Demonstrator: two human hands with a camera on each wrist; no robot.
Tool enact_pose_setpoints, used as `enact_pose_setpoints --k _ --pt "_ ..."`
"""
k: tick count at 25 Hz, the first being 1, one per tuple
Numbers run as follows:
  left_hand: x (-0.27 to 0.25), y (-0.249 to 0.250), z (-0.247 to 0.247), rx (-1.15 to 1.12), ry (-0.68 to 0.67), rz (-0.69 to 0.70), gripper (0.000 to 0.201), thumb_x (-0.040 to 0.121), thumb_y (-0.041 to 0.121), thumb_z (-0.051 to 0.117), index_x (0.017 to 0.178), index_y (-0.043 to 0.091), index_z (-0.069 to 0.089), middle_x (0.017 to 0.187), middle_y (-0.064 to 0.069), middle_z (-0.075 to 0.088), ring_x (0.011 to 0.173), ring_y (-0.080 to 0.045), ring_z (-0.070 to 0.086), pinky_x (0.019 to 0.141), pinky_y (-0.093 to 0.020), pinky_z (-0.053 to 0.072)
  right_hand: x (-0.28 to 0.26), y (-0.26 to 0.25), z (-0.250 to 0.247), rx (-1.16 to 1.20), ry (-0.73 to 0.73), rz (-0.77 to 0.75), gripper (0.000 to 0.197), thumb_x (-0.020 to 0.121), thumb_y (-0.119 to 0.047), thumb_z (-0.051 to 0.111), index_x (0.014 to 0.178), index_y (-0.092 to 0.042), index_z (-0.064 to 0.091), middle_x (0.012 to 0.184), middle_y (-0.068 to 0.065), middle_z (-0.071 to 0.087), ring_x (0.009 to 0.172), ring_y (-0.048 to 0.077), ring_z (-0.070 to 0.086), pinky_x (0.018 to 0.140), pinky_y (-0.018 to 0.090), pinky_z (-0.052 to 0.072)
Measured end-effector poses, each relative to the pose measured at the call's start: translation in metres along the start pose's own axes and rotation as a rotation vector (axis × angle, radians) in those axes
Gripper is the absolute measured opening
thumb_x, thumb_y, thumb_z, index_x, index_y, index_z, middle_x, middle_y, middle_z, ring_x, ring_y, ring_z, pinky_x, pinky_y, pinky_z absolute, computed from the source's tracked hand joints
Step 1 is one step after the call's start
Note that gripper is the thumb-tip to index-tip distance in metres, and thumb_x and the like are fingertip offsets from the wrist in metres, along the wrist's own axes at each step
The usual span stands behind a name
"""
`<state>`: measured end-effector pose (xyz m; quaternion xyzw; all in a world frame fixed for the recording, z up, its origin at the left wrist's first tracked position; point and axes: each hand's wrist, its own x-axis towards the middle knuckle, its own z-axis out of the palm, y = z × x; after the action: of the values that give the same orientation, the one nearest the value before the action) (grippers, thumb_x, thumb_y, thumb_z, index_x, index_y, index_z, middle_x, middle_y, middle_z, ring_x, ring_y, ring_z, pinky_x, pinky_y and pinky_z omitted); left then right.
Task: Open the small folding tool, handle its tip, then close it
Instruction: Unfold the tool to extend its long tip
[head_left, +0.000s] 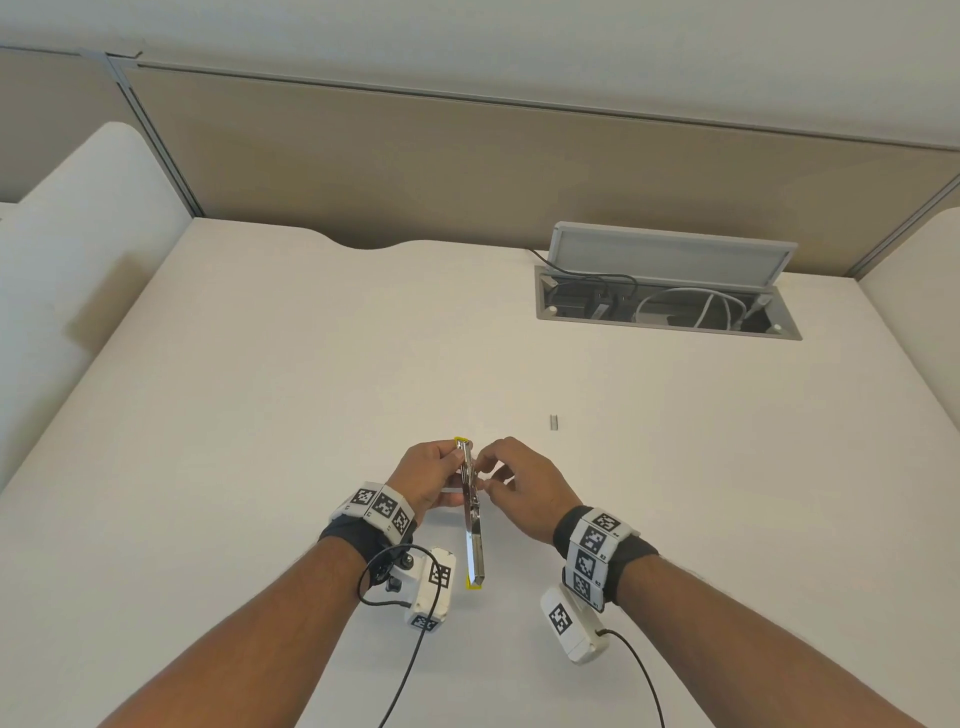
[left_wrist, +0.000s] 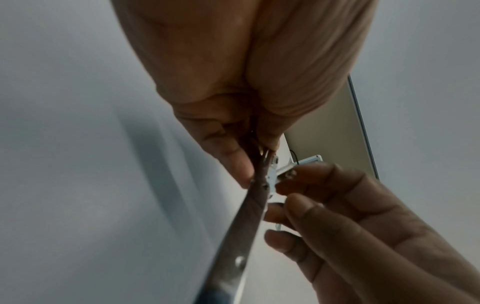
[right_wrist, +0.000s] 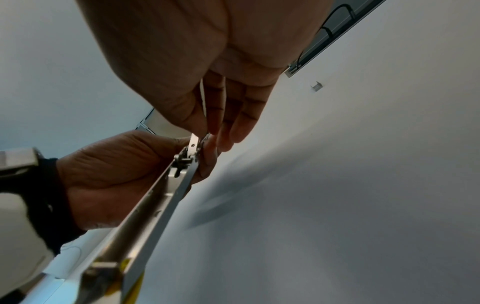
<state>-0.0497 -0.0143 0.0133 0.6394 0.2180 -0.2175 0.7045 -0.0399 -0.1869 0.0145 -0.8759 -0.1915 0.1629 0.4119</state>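
Shiny metal with yellow ends, the long slim folding tool (head_left: 471, 514) is held above the cream worktop (head_left: 260, 389), its far half hidden in the left hand (head_left: 431, 478), whose grip is wrapped round it. Its hinge is pinched by the right hand (head_left: 519, 483). At two o'clock lies a small staple strip (head_left: 554, 422); beyond, an open cable hatch (head_left: 667, 306).
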Motion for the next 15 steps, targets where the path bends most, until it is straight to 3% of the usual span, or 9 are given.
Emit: enact_pose_setpoints --k 4,9,12,15 --pt "-0.001 0.002 -0.003 -0.018 0.033 -0.007 0.022 0.101 0.020 0.047 0.105 0.016 0.068 0.087 -0.003 0.071 0.065 -0.011 0.069 0.057 -0.025 0.054 -0.006 -0.001 -0.002 0.009 0.012 -0.021 0.013 0.089 -0.023 0.062 0.102 -0.022 0.061 0.102 -0.010 0.065 0.090 0.011 0.065 0.081 0.023 0.054" --pt "0.000 0.006 -0.006 -0.051 0.063 -0.008 0.022 0.101 0.018 0.046 0.109 0.012 0.067 0.090 -0.005 0.071 0.063 -0.010 0.072 0.056 -0.024 0.056 -0.012 -0.005 -0.003 0.071 0.046 0.015 0.006 0.088 -0.020 0.065 0.092 -0.015 0.066 0.088 -0.003 0.072 0.081 0.011 0.065 0.073 0.009 0.047" --pt "-0.002 0.007 -0.005 -0.041 0.044 0.003 0.022 0.101 0.017 0.045 0.103 0.014 0.067 0.090 -0.005 0.070 0.064 -0.010 0.072 0.055 -0.023 0.056 -0.012 -0.006 -0.004 0.127 0.051 0.043 0.008 0.089 -0.025 0.065 0.093 -0.018 0.063 0.087 -0.002 0.071 0.081 0.014 0.065 0.074 0.016 0.051" --pt "-0.003 0.007 -0.001 -0.029 0.022 0.003 0.022 0.102 0.018 0.046 0.098 0.016 0.068 0.091 -0.006 0.070 0.073 -0.017 0.072 0.054 -0.022 0.055 0.000 0.006 -0.012 0.178 0.160 0.180 0.011 0.090 -0.028 0.063 0.101 -0.023 0.063 0.083 0.000 0.070 0.082 0.019 0.066 0.077 0.027 0.052"
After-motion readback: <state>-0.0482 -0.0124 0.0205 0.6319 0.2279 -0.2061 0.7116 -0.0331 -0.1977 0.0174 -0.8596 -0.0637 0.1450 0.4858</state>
